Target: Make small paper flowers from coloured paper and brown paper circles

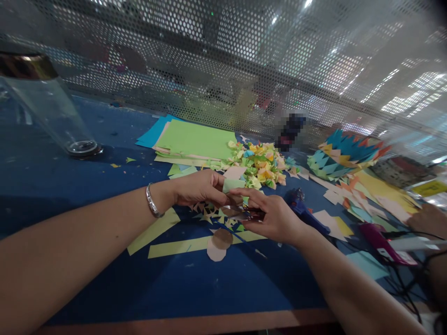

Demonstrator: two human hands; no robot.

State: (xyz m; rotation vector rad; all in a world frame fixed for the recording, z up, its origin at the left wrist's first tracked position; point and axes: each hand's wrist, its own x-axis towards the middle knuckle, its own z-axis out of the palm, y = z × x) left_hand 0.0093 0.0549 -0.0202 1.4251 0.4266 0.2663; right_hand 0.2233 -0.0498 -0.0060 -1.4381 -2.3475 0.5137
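My left hand is closed, pinching a small pale green piece of paper. In my right hand is a pair of scissors, the blades pointing left just below the paper. Whether the blades touch the paper I cannot tell. Small paper clippings lie under both hands. Nearer to me are a round pink paper piece with a brown disc overlapping it, and a long pale yellow strip. Behind my hands sits a heap of folded paper flowers.
Coloured sheets are stacked at the back, before a perforated metal screen. A clear bottle stands left. Right are a blue glue gun, a magenta device with cables, a zigzag-edged paper basket and another person's hand.
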